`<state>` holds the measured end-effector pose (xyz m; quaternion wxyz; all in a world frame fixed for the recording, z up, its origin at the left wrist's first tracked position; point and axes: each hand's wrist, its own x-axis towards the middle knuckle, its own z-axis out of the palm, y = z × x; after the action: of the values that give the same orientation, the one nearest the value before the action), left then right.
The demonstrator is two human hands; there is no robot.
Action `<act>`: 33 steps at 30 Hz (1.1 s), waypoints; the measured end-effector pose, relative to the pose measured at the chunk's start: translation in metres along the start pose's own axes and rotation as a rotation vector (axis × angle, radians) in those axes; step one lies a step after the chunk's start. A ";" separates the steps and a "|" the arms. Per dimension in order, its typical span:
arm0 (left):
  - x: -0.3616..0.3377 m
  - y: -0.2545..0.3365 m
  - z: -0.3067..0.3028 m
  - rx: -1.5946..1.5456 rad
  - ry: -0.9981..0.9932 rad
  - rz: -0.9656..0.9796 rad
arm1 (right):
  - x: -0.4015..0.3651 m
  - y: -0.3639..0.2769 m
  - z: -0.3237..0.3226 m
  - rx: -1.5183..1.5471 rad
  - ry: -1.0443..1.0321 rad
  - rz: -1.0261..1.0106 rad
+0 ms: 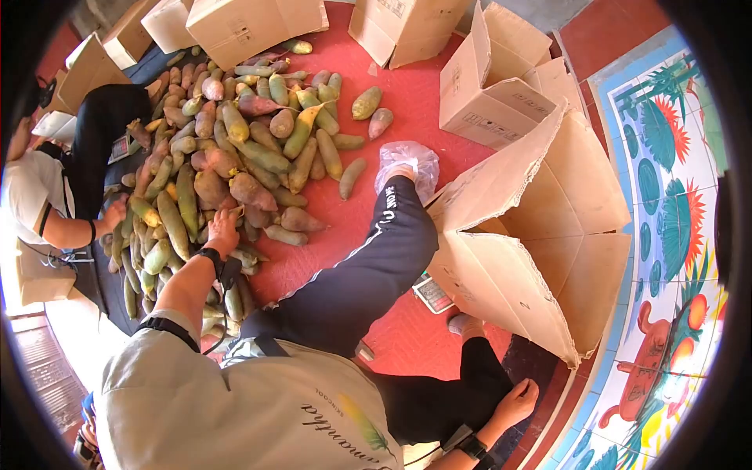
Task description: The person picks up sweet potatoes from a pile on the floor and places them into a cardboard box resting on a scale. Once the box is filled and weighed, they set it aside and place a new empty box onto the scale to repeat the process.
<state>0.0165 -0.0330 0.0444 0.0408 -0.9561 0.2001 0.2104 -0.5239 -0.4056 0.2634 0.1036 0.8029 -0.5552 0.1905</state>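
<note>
My left hand reaches onto a big pile of green and reddish-brown radish-like roots. Its fingers are spread and rest against roots at the pile's near side, with none lifted. My right hand hangs over my bent right knee at the lower right. Those fingers are loosely curled together, with nothing visible in them. A clear plastic bag surrounds the foot of my outstretched leg. By that leg, a small digital scale shows partly beneath a large open carton.
Another open carton stands beyond the large one, and more boxes line the far side. Loose roots lie on the red floor. At left a co-worker's hand touches the pile. A painted tile wall bounds the right.
</note>
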 end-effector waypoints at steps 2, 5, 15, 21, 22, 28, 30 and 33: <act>0.012 0.002 0.000 -0.085 -0.111 -0.048 | -0.001 0.002 0.001 0.025 -0.003 0.005; 0.017 -0.002 0.015 -0.027 0.019 0.037 | 0.001 -0.001 0.001 -0.003 0.003 -0.041; 0.028 0.002 0.035 0.335 -0.003 0.237 | 0.010 -0.025 -0.007 0.050 -0.037 0.044; 0.029 -0.031 0.069 0.323 -0.091 0.183 | 0.014 -0.033 -0.005 0.075 -0.025 0.038; 0.029 -0.037 0.068 0.328 -0.137 0.184 | 0.013 -0.032 -0.005 0.090 -0.005 0.017; 0.038 -0.020 0.009 0.164 -0.096 0.180 | 0.010 -0.029 -0.005 0.118 0.024 0.031; 0.047 -0.012 -0.021 -0.122 0.036 0.198 | 0.010 -0.029 -0.006 0.125 0.038 0.038; 0.051 0.021 -0.081 -0.630 0.329 0.389 | 0.009 -0.027 -0.006 0.124 0.050 0.043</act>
<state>0.0817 -0.0835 0.0968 -0.3273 -0.8870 0.3067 0.1094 -0.4976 -0.4013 0.2742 0.0633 0.7907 -0.5567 0.2468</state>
